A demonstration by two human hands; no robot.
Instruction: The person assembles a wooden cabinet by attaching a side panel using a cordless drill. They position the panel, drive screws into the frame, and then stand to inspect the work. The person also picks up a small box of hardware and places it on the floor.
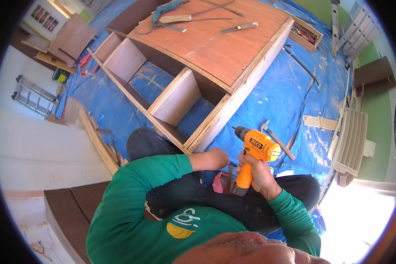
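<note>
Gripping an orange drill point(262, 144) in my right hand point(260, 174), fingers wrapped round the handle; drill is held just right of the near corner of the open plywood cabinet point(220, 66); barrel's long axis runs aslant, bit end pointing forward-left toward the cabinet's right side panel point(238, 97), rear end back and right; bit tip shows just beside that panel, no contact visible, depth of the gap I can't tell; left hand point(217, 158) sits in front of the cabinet's near corner, fingers out of sight, so can't say if it's holding anything; left is the nearer hand to that corner, right stands off to the right with the drill reaching across; hammer point(280, 143) lies on the blue sheet point(268, 97), right of the cabinet and past the drill; bladed tool point(239, 27) is on the cabinet's top, corded blue power tool point(160, 13) at its far-left edge; wooden tray point(301, 42) of hand tools by the cabinet's far-right corner.
</note>
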